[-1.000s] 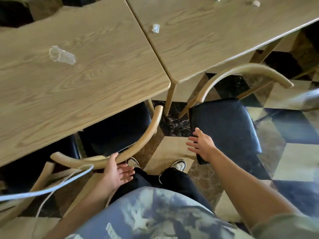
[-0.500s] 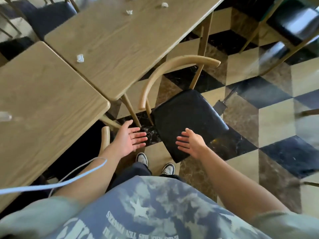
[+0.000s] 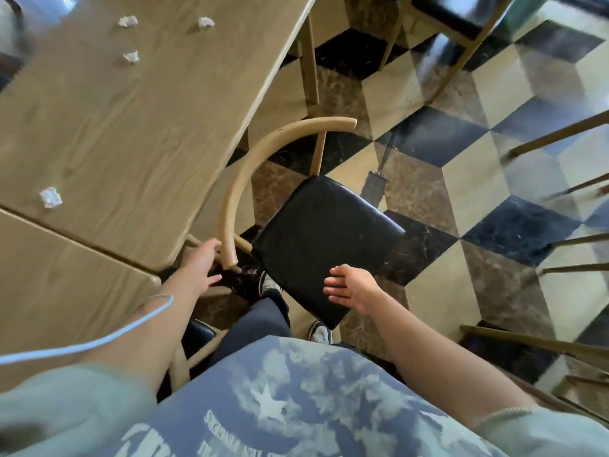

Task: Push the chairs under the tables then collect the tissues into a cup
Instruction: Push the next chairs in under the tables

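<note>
A chair with a black seat [image 3: 326, 239] and a curved tan backrest [image 3: 250, 169] stands out from the far wooden table [image 3: 158, 103], its backrest next to the table's edge. My left hand [image 3: 201, 265] is open beside the near end of the backrest, fingers almost touching it. My right hand [image 3: 349, 288] hovers open over the seat's near corner. Crumpled white tissues lie on the far table: one [image 3: 50, 196] near the seam, three more [image 3: 131, 57] [image 3: 128, 21] [image 3: 205, 22] farther back. No cup is in view.
A second wooden table [image 3: 66, 291] adjoins at the lower left, with another chair's seat [image 3: 197, 329] tucked under it. Other chairs' legs [image 3: 540, 344] stand at the right and top right [image 3: 461, 14]. The floor [image 3: 461, 179] is checkered tile. A white cable [image 3: 99, 341] crosses my left arm.
The view swung right; the cup left the frame. My left hand let go of the first chair's backrest and reached to the second chair's backrest end. My right hand stays open over the seat.
</note>
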`<action>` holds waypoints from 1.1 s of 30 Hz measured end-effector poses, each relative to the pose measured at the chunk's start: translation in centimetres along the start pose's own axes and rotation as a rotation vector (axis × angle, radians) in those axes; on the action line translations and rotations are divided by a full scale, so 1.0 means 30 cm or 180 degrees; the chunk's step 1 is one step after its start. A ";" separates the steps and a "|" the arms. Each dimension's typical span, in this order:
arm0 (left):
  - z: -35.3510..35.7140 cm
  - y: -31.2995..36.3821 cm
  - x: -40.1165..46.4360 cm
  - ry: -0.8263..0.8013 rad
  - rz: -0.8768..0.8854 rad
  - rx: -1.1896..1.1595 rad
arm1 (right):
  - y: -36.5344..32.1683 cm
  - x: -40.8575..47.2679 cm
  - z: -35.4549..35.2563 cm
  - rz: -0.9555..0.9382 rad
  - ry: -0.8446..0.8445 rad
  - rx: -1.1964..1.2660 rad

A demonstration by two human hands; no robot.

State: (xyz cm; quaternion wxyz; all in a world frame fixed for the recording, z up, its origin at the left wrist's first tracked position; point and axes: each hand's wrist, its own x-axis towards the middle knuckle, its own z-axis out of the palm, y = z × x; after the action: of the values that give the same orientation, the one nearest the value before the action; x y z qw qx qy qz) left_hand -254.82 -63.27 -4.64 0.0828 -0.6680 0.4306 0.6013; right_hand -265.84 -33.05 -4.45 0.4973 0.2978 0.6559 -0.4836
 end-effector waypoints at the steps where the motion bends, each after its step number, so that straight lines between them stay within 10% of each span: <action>1: 0.012 0.028 0.031 -0.0091 -0.0030 0.0068 | -0.016 0.003 0.037 0.0034 0.0012 -0.0013; 10: 0.122 0.207 0.157 -0.1200 -0.0615 0.0639 | -0.103 0.054 0.375 0.0419 -0.0358 -0.0167; 18: 0.294 0.202 0.071 -0.1423 -0.0756 0.0722 | -0.057 0.039 0.358 0.1009 -0.0476 0.1327; 33: 0.821 -0.222 -0.415 -0.2217 -0.1400 0.2397 | 0.191 -0.041 -0.135 0.0333 0.1397 0.4680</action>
State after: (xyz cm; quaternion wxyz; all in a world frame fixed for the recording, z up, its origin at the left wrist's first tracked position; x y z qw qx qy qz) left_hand -267.21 -37.78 -2.96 0.5767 -0.4283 0.4133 0.5597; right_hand -261.93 -27.13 -5.08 0.0521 0.6716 0.2344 -0.7009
